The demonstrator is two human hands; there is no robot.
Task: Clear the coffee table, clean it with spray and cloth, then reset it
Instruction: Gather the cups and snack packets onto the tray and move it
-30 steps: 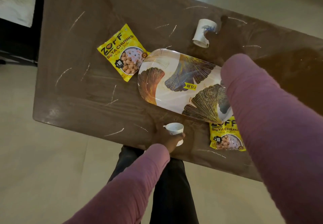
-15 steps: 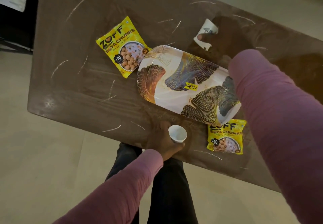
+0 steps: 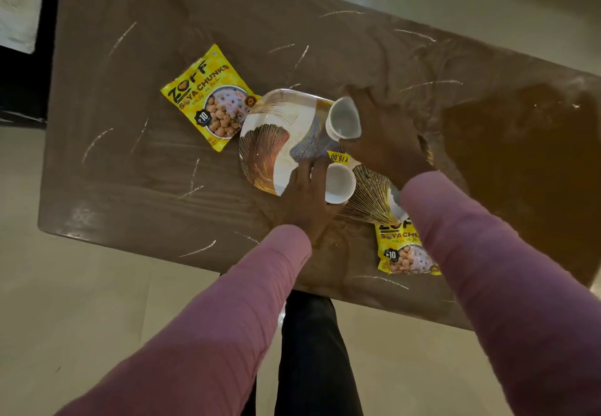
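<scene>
Tray (image 3: 270,142) lies slantwise on the worktop (image 3: 130,162), yellow price sticker showing. Left hand (image 3: 305,198) grasps the near cup (image 3: 340,183) from its left side, mouth upward, over the tray's near edge. Right hand (image 3: 387,136) grips the far cup (image 3: 344,119), tipped with its mouth toward the camera, over the tray's far edge. Whether either cup touches the tray cannot be told. Left packet (image 3: 208,97) meets the tray's left end; right packet (image 3: 403,253) lies at its right end, partly hidden by the right sleeve (image 3: 487,269).
</scene>
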